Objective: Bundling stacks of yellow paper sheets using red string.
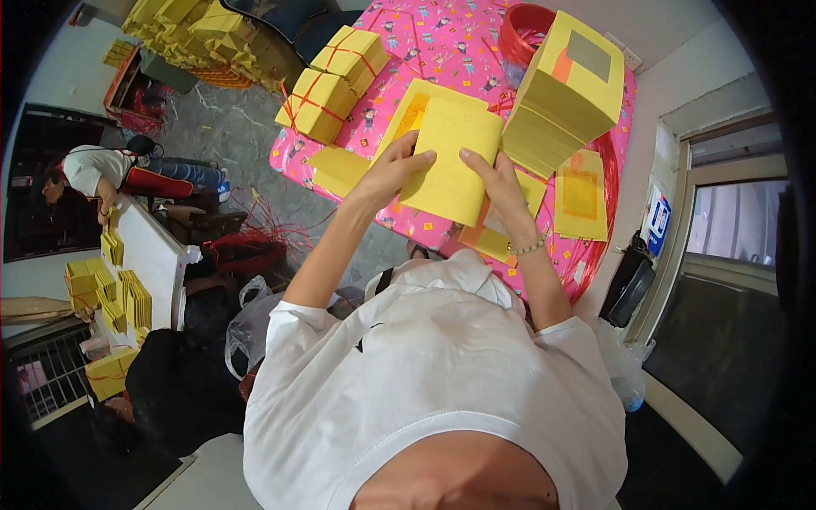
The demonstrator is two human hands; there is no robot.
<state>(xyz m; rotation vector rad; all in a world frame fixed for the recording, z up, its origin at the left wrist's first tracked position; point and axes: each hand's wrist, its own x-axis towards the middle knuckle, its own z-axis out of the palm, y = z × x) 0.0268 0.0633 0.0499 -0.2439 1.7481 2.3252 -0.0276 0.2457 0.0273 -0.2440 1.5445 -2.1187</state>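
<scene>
Both hands gripped a thin sheaf of yellow paper sheets (450, 161) above the pink patterned table (442, 51): the left hand (393, 170) closed on its left edge, the right hand (497, 183) on its right edge. The sheaf's long axis ran away from the person, equally near both hands, with the tall yellow paper stack (571, 89) just beyond the right hand.

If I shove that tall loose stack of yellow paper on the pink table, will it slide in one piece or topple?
The tall stack of yellow paper has no string around it, unlike the tied bundles, so it would probably shear and fan out. It already leans, so a high push likely tips the top sheets. It looks heavy; the glossy pink tablecloth may let a low push slide it.
</scene>
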